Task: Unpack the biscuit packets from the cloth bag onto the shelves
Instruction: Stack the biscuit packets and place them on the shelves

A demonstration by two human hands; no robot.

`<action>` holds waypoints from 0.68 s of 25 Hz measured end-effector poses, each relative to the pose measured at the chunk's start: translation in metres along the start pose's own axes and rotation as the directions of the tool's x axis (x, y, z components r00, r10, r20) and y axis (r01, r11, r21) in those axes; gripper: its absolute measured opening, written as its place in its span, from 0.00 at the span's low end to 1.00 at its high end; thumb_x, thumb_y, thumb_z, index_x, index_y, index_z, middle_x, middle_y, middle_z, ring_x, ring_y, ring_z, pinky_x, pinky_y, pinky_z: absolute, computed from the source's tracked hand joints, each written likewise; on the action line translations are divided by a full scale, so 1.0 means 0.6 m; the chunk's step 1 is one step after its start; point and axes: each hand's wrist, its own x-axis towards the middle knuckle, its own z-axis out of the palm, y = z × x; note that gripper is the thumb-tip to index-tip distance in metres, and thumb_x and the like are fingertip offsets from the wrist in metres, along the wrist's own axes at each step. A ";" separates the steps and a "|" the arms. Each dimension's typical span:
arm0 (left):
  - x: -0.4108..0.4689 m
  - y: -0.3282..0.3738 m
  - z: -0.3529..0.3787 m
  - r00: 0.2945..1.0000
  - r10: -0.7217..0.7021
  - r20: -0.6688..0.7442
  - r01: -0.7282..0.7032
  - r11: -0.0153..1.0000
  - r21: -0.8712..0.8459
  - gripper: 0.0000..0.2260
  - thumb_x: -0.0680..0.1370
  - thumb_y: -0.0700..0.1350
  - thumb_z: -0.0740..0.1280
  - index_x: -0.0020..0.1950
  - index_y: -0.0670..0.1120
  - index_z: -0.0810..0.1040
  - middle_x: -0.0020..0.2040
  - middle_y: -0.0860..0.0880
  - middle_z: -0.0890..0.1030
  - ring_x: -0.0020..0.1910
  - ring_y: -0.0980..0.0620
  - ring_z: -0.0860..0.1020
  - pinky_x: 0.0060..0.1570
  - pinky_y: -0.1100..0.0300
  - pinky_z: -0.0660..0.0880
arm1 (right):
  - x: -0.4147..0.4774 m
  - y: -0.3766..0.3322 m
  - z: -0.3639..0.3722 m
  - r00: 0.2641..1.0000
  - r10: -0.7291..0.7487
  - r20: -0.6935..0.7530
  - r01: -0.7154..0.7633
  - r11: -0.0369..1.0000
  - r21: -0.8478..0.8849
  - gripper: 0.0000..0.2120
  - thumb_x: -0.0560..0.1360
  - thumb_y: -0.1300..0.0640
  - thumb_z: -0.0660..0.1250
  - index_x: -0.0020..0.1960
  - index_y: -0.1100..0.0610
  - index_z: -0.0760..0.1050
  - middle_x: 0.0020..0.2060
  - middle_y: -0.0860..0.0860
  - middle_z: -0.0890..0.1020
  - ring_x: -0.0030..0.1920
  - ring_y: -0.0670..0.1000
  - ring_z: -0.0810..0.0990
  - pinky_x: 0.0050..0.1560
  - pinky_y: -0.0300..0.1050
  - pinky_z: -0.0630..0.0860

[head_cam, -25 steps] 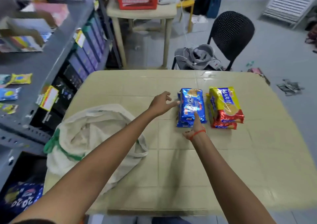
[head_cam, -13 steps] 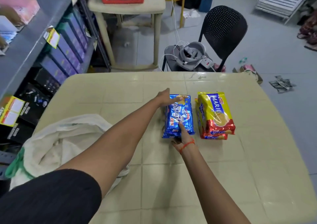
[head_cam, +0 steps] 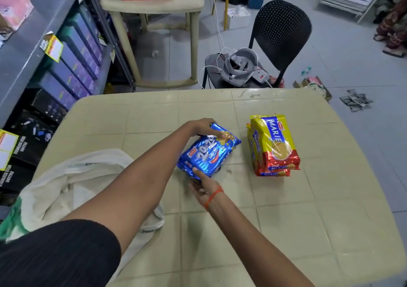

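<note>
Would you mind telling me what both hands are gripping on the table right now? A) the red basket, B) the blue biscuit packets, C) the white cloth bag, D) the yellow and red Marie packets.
B: the left hand grips the far end and the right hand the near end of the blue biscuit packets, while the Marie packets lie untouched to their right.

Underside of the blue biscuit packets (head_cam: 208,152) hidden, so count in the stack unclear. Fingers of the right hand (head_cam: 203,190) tucked out of sight beneath the near end. Lower yellow packet (head_cam: 255,152) mostly covered by the one above. Cloth bag (head_cam: 72,185) partly behind the left forearm; contents unseen. Shelves (head_cam: 28,51) cut off at left.
</note>
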 end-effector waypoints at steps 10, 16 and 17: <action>-0.126 -0.055 0.074 0.760 -0.277 -0.588 0.287 0.955 -0.078 0.43 0.70 0.64 0.67 0.75 0.42 0.56 0.75 0.40 0.62 0.75 0.41 0.59 0.72 0.46 0.59 | -0.023 -0.101 -0.023 0.698 -0.694 -0.179 0.361 0.556 -0.749 0.45 0.67 0.43 0.73 0.73 0.64 0.57 0.71 0.63 0.64 0.72 0.60 0.63 0.72 0.54 0.62; -0.184 -0.073 0.162 0.774 -0.613 -0.160 -0.024 0.225 -0.974 0.25 0.75 0.47 0.71 0.67 0.39 0.70 0.52 0.43 0.81 0.42 0.47 0.79 0.35 0.55 0.78 | 0.008 -0.199 -0.014 0.826 -0.496 0.268 0.332 0.044 -0.942 0.34 0.67 0.38 0.70 0.60 0.64 0.71 0.54 0.61 0.79 0.54 0.60 0.78 0.50 0.49 0.74; -0.193 -0.071 0.164 0.812 -0.567 -0.136 -0.056 0.156 -0.986 0.21 0.76 0.45 0.70 0.66 0.39 0.72 0.48 0.44 0.81 0.36 0.49 0.78 0.29 0.58 0.77 | 0.007 -0.203 -0.015 0.852 -0.473 0.224 0.306 0.104 -0.946 0.38 0.63 0.35 0.71 0.59 0.65 0.72 0.51 0.59 0.79 0.49 0.58 0.79 0.44 0.47 0.74</action>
